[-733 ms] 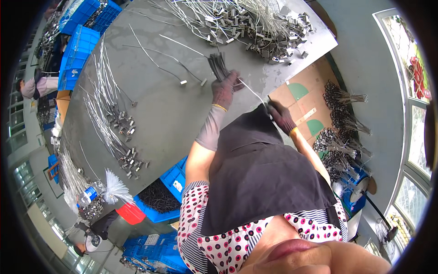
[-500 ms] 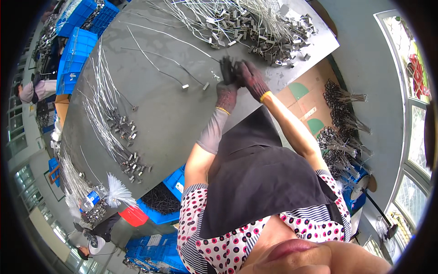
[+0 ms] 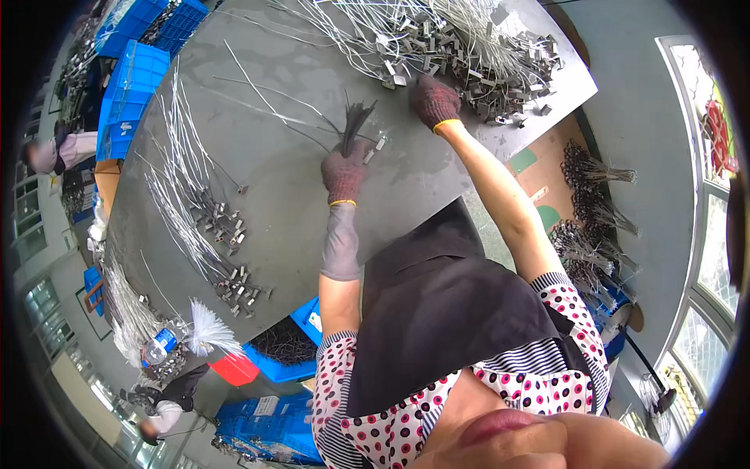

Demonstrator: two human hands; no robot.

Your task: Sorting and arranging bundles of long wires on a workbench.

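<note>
My left hand (image 3: pixel 344 170), in a dark reddish knit glove, is closed around a bunch of thin black strips (image 3: pixel 358 125) that stick up past the fingers. Beside it lie a few loose wires (image 3: pixel 273 109) and a small metal end piece (image 3: pixel 376 149). My right hand (image 3: pixel 436 102), gloved alike, is curled at the near edge of a big heap of metal end pieces (image 3: pixel 500 82) with silvery wires (image 3: pixel 461 35). Its fingertips are turned away, so what they pinch is hidden.
The grey table (image 3: pixel 297 227) carries more wires with metal ends (image 3: pixel 183 211) on its left. Blue crates (image 3: pixel 129 94) stand beyond its left side; a blue bin (image 3: pixel 281 344) of black strips sits by the near edge. Wire bundles (image 3: pixel 594 195) lie at right. People are in the background.
My hands were together over the black strips; now they are apart. The left moved left and nearer with the strips, close to the loose wires. The right moved up to the heap.
</note>
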